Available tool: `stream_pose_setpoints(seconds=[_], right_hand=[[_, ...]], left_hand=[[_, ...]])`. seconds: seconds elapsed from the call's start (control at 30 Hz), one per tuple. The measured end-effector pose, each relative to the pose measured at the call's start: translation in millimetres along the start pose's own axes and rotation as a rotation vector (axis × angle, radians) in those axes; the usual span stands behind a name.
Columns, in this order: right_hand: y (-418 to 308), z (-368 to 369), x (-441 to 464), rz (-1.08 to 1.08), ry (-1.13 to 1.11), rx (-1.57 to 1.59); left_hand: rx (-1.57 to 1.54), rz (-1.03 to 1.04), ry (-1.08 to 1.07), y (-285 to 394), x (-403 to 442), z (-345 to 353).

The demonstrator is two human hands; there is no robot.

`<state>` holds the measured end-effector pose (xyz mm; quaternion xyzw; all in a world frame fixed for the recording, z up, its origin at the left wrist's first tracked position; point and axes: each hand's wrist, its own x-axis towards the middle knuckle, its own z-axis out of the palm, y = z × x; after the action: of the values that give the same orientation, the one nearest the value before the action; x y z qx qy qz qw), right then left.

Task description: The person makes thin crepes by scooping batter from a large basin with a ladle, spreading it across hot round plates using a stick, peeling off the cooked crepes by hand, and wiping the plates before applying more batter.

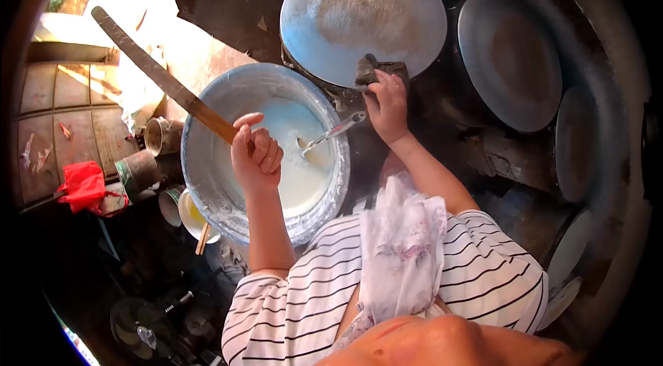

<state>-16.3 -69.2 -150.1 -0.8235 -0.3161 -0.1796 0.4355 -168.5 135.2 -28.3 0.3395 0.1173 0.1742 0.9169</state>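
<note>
My left hand (pixel 257 155) is closed around the lower end of a long, flat wooden stick (pixel 162 79), slightly curved, which slants up to the left. Below it stands a big round basin (pixel 197 186) with a whitish crust on its rim, holding milky white batter (pixel 290 179). A ladle (pixel 335 132) rests in the batter, its handle over the right rim. With bent fingers my right hand (pixel 388 107) grips a dark, worn pad (pixel 392 72) at the near edge of a round griddle (pixel 373 7). Brownish residue covers the griddle's middle.
More round griddles (pixel 510 62) line the curved right side. Left of the basin are metal cans (pixel 138 171), a red plastic bag (pixel 83 185) and a yellowish bowl (pixel 190 210) with chopsticks (pixel 202 238). A fan (pixel 141 328) stands at the lower left.
</note>
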Motion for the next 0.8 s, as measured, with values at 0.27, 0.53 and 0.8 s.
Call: stream_pose_setpoints(seconds=[0.27, 0.53, 0.8], right_hand=[[46.6, 1.0, 11.4, 0.459, 0.466, -0.021], [30.7, -22.3, 30.4, 0.029, 0.131, -0.128], [-35.6, 106.5, 106.9, -0.41, -0.599, 0.085]], left_hand=[[0.089, -0.021, 0.027, 20.0, -36.9, -12.6], [0.138, -0.094, 0.008, -9.3, -6.2, 11.7], [0.104, 0.04, 0.186, -20.9, -1.2, 29.7]])
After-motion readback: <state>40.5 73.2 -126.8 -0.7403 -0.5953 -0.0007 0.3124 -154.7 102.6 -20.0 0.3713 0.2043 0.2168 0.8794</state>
